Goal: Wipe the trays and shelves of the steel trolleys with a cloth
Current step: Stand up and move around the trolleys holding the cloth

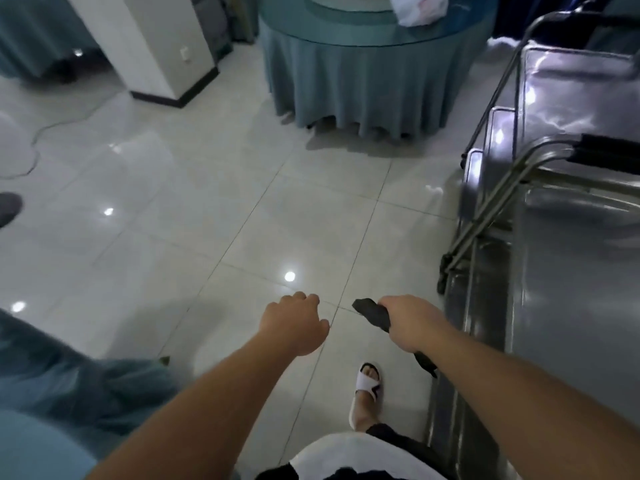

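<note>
At the far left a blue-green draped cloth (59, 386) is spilling into the corner, and a grey shoe (9, 206) is showing at the edge of the pale tiled floor (180, 216), which is catching spots of ceiling light. A thin cable (52, 128) is trailing across the tiles toward a white pillar (152, 46) with a dark base. Further along, a round bench (363, 81) is standing under a pleated teal skirt with a glass top, and a white plastic bag (420, 8) is sitting on that glass.

In the foreground the person is holding both bare arms out over the floor. The left hand (298, 323) is hanging loosely curled, fingers bent under, gripping nothing. Just beside it, the right hand (412, 322) is closing in a fist around a dark cloth (372, 311), whose ends are sticking out ahead of the knuckles and below the wrist. Beneath, a foot in a white slide sandal (367, 389) is stepping on the tiles.

To the right the steel trolleys (571, 237) are standing close together, their trays shining; the cloth is hanging near them but is not touching any tray.
</note>
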Available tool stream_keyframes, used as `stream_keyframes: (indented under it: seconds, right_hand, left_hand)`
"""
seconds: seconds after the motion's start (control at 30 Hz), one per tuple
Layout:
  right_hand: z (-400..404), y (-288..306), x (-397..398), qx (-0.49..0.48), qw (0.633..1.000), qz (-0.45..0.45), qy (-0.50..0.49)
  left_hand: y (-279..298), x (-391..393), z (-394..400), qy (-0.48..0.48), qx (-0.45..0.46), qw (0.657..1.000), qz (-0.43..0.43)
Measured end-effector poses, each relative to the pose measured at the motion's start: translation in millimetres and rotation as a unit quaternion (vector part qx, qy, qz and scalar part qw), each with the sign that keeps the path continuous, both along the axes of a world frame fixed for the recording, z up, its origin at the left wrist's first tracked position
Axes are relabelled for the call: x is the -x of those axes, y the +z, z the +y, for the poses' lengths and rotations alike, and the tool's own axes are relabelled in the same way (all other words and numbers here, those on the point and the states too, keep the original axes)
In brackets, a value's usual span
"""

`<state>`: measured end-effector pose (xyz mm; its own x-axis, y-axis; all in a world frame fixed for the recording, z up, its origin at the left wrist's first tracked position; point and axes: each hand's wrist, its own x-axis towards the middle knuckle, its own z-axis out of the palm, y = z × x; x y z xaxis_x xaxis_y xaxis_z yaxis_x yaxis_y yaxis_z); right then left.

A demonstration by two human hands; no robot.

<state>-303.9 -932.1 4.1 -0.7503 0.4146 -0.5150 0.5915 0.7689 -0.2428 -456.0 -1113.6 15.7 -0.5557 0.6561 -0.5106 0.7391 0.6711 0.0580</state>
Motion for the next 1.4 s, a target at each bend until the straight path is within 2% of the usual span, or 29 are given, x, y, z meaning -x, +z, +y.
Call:
stream_keyframes:
  seconds: [0.3,0.5,0.63,0.83,0.97,1.1,1.23,1.4]
  right_hand:
    - [122,7,75,0.004,0.998,0.013,-0.069]
    - [180,-5,91,0.012,0.990,-0.002,-0.142]
    - [219,-15,105,0.017,0.974,-0.025,-0.225]
    - [259,-24,128,0.021,0.924,-0.040,-0.380]
    - [261,-29,132,0.037,0.884,-0.005,-0.467]
    - [251,-41,121,0.027,0.843,0.007,-0.537]
    - [260,-56,105,0.059,0.796,-0.010,-0.603]
    - [286,-72,80,0.049,0.758,0.000,-0.651]
  left_hand:
    - [17,74,143,-0.052,0.014,0.999,-0.005]
    - [5,121,233,-0.127,0.023,0.991,-0.018]
    - [-8,157,296,-0.191,0.024,0.981,-0.030]
    - [-22,213,394,-0.313,0.038,0.948,-0.042]
    - [-34,228,450,-0.395,0.067,0.916,-0.033]
    - [-45,214,497,-0.465,0.093,0.880,-0.034]
    - [-54,187,539,-0.522,0.105,0.846,-0.027]
    - [-57,149,580,-0.555,0.090,0.826,-0.037]
